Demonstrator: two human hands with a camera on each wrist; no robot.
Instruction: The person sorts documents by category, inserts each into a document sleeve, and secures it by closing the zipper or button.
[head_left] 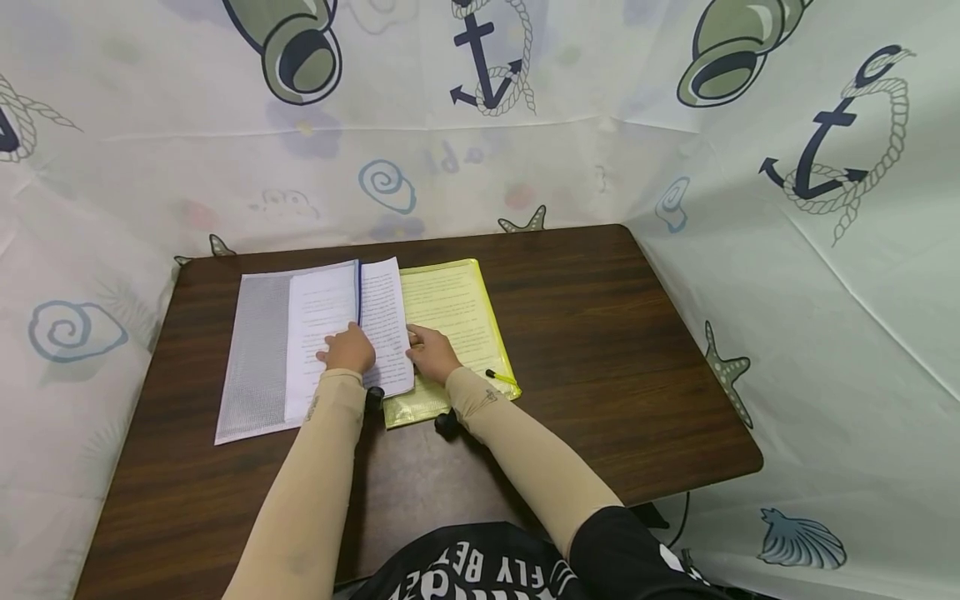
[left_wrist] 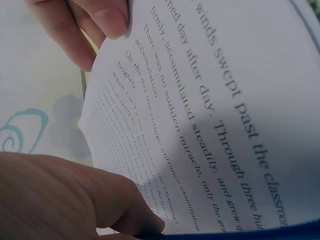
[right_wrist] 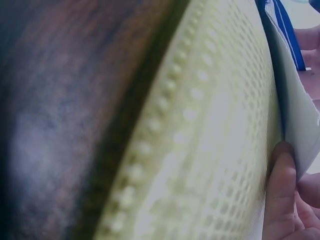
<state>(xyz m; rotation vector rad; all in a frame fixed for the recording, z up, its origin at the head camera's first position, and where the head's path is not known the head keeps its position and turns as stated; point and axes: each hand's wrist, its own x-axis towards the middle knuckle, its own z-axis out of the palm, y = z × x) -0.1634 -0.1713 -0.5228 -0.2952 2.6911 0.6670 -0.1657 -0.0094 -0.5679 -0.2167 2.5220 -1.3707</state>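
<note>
A pale mesh document pouch [head_left: 251, 358] with a blue-trimmed edge lies on the left of the table. Printed paper [head_left: 386, 325] extends past that blue edge to the right, with more of it showing through the pouch. My left hand [head_left: 349, 348] grips the pouch at its blue edge [right_wrist: 290, 32]; in the left wrist view its thumb bends down there. On the far side of the paper, my right hand [head_left: 433, 354] pinches the sheet's right edge, thumb and fingers on opposite faces. Under the paper's right part lies a yellow mesh pouch [head_left: 457, 317] containing a printed page.
The dark wood table [head_left: 600, 350] extends right of the pouches to a rounded corner. A yellow pull with a black tip [head_left: 491, 374] sits at the yellow pouch's lower right. Patterned white cloth [head_left: 450, 183] hangs behind and beside the table.
</note>
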